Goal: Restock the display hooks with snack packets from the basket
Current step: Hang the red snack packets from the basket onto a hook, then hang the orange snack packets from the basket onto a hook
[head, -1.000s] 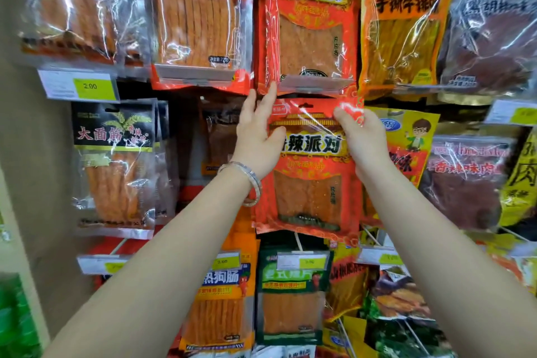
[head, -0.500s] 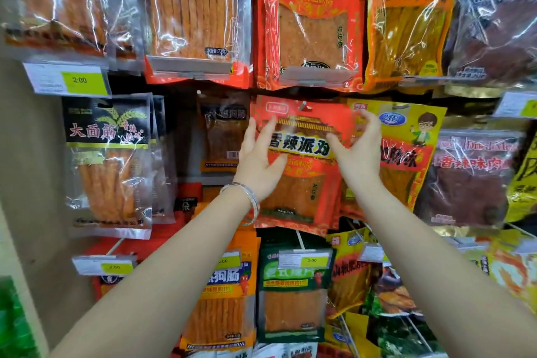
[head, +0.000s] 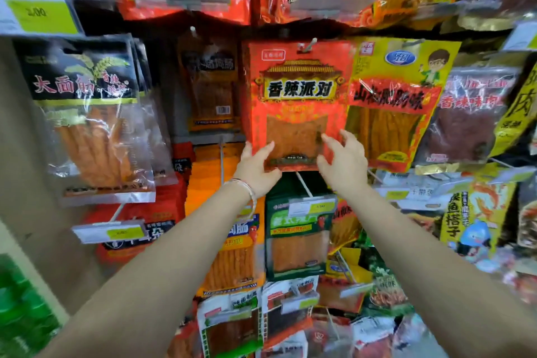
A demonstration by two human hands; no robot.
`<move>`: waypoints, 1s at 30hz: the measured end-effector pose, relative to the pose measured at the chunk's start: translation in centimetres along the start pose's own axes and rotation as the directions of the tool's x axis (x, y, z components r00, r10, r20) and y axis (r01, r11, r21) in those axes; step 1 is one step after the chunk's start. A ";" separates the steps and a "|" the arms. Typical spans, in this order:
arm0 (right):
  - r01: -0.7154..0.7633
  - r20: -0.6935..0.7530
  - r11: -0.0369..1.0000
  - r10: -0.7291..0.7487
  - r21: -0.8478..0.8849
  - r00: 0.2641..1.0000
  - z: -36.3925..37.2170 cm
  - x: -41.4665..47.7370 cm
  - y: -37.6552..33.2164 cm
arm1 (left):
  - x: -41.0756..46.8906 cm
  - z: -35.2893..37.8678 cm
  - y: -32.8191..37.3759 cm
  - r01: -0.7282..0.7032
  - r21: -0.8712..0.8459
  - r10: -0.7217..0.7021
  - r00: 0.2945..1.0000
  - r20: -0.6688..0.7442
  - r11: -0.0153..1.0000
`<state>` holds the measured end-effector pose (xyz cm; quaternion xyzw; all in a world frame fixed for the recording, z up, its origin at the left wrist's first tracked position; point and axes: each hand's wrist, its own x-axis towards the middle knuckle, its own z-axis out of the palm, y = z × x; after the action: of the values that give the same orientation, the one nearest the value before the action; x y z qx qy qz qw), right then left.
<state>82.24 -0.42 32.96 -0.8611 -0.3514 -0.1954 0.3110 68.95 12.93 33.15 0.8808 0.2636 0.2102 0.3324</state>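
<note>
Red glossy film: the snack packet hangs on its hook above my grip; left hand and right hand, both spread loose, sit at its lower corners; probably light, floppy, slick; best pinched at the header.

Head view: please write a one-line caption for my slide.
Left hand and right hand, both open, at the bottom corners of a red snack packet hanging on its display hook.

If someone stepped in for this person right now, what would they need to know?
Left hand: open, fingers touching the lower left corner of the red packet.
Right hand: open, fingers spread at its lower right corner; contact unclear.
Done: the red packet hangs on its hook, beside the yellow packet.
Left: probably withdraw both hands and fetch the next packet; the basket is out of view.
</note>
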 end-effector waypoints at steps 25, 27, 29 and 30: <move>-0.464 0.934 0.816 0.350 -0.343 -0.075 6.4 -57.9 1.6 | -58.5 11.8 -26.7 0.740 0.359 -0.747 0.283 0.602 0.569; -0.392 0.928 0.841 0.342 -0.373 -0.150 5.2 -62.7 1.0 | -62.6 11.0 -26.8 0.823 0.290 -0.814 0.310 0.491 0.488; -0.316 0.940 0.887 0.294 -0.336 -0.174 4.5 -65.7 -0.1 | -65.8 9.9 -27.0 0.879 0.213 -0.858 0.320 0.402 0.427; -0.320 0.944 0.890 0.289 -0.326 -0.157 4.4 -66.1 -0.7 | -67.2 9.4 -27.2 0.900 0.180 -0.875 0.312 0.371 0.398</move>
<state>37.52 -29.00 -6.62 -0.7795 -0.2531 0.5730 0.0028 13.33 -14.69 -5.33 0.6025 0.6203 -0.1880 0.4656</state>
